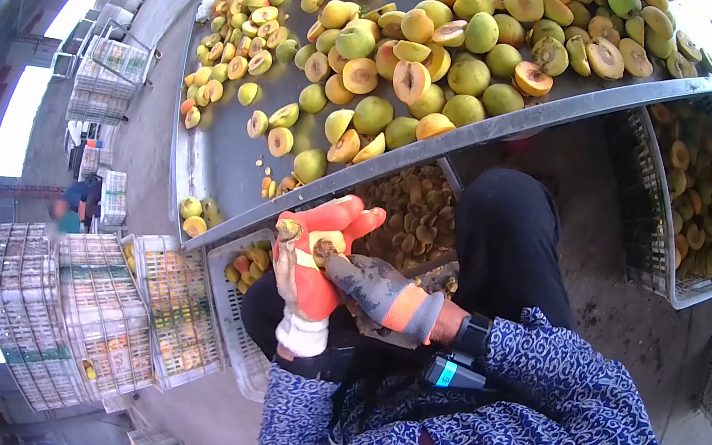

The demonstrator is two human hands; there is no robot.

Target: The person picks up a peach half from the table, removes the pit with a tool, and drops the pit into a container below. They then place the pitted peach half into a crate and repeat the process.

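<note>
My left hand [310, 262], in a red-orange glove with a white cuff, is closed round a halved yellow peach [328, 244], its brown middle facing up. My right hand [382, 293], in a grey glove with an orange band, has its fingers bent against the same peach half. Whether a small tool sits in those fingers is hidden. Just beyond both hands is the metal table [240, 196] with whole and halved green-yellow peaches [372, 114]. Below its edge, close to my hands, lies a heap of brown pits or scraps [416, 218].
A crate of fruit [233, 333] stands left of my legs. Stacked crates [100, 304] rise farther left. Under the table at right is another fruit crate [686, 295]. The table's raised metal rim [479, 140] runs in front of my knee. Another person [81, 202] is far left.
</note>
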